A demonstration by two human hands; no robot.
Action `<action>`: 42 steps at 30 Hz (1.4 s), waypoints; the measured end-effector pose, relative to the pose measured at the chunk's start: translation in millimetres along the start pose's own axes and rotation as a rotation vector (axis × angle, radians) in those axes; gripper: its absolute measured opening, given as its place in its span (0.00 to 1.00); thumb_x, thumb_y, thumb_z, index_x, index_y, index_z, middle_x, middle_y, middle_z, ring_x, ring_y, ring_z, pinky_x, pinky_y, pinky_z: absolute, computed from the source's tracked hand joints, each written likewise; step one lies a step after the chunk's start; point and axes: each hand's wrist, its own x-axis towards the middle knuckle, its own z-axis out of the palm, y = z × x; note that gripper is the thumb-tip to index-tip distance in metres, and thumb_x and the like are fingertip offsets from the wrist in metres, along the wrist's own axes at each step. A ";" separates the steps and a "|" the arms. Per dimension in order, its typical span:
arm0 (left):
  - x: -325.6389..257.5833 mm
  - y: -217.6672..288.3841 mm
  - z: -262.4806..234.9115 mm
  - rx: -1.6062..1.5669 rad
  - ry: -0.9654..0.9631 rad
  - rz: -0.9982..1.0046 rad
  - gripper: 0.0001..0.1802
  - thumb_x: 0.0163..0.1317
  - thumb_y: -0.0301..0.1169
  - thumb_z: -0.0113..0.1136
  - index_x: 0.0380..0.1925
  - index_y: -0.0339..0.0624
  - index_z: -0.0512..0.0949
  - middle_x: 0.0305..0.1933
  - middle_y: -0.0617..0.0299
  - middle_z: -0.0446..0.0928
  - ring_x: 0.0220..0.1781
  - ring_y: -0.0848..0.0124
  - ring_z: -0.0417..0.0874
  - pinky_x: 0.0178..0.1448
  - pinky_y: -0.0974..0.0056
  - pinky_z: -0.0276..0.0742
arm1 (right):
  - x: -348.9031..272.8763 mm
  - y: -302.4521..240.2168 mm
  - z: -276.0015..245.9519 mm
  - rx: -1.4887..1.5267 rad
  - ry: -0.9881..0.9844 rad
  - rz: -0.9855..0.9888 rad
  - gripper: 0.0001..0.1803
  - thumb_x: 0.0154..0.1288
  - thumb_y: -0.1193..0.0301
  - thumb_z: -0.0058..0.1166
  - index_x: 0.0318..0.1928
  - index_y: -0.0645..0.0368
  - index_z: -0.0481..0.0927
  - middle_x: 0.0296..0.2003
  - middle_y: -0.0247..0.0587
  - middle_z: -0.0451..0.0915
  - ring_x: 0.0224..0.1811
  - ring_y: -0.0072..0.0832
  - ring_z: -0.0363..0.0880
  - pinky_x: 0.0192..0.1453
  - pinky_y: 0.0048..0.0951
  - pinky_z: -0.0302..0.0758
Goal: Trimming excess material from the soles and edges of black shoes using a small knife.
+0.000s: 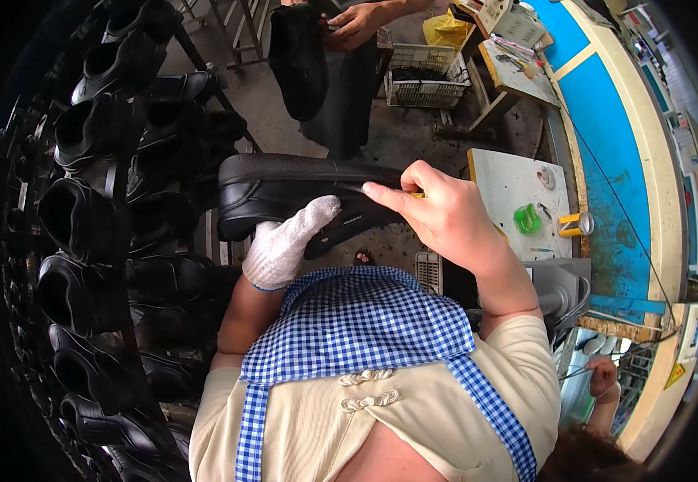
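A black leather shoe point(284, 173) lies sideways in front of my chest, its length running left to right. My left hand point(284, 245), in a white knitted glove, is closed on its lower side, with the thumb lying along it. My bare right hand point(449, 213) pinches a thin tool with a bit of yellow point(419, 194) showing at the fingers. The tool's slim front end reaches along the shoe's side, by my outstretched forefinger. Most of the tool is hidden in my grip, so its kind is unclear.
A rack of black shoes point(84, 217) fills the left. Ahead, a co-worker's hand point(353, 26) holds another black shoe point(297, 68). At right, a white worktable point(509, 178) bears a green container point(527, 218) and a yellow can point(575, 225). A plastic crate point(425, 92) stands farther off.
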 end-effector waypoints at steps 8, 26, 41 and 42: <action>-1.1 15.8 11.3 -0.185 0.047 -0.154 0.20 0.60 0.35 0.68 0.49 0.35 0.80 0.45 0.61 0.81 0.43 0.74 0.80 0.50 0.67 0.78 | -0.6 4.3 3.7 0.070 0.023 0.041 0.24 0.52 0.79 0.63 0.51 0.42 0.85 0.27 0.33 0.68 0.20 0.25 0.70 0.23 0.27 0.71; -0.7 3.9 27.5 -0.085 -0.019 0.124 0.16 0.64 0.29 0.65 0.51 0.36 0.79 0.48 0.59 0.81 0.47 0.72 0.82 0.52 0.67 0.79 | 17.4 -1.7 25.8 0.167 0.176 0.013 0.09 0.50 0.79 0.65 0.33 0.58 0.80 0.27 0.33 0.75 0.21 0.26 0.79 0.22 0.25 0.74; 6.0 -21.8 20.9 0.364 -0.094 0.336 0.20 0.62 0.27 0.64 0.54 0.38 0.76 0.53 0.56 0.78 0.53 0.68 0.80 0.59 0.65 0.76 | 28.0 2.1 36.6 0.020 0.140 -0.006 0.10 0.41 0.79 0.61 0.25 0.57 0.72 0.23 0.36 0.69 0.22 0.33 0.77 0.22 0.31 0.73; 5.3 -20.2 21.3 0.363 -0.098 0.334 0.20 0.62 0.27 0.64 0.54 0.38 0.76 0.53 0.56 0.78 0.53 0.68 0.80 0.59 0.65 0.76 | 28.3 4.7 38.0 0.043 0.148 -0.011 0.10 0.41 0.79 0.60 0.25 0.57 0.72 0.23 0.37 0.69 0.22 0.33 0.77 0.23 0.31 0.73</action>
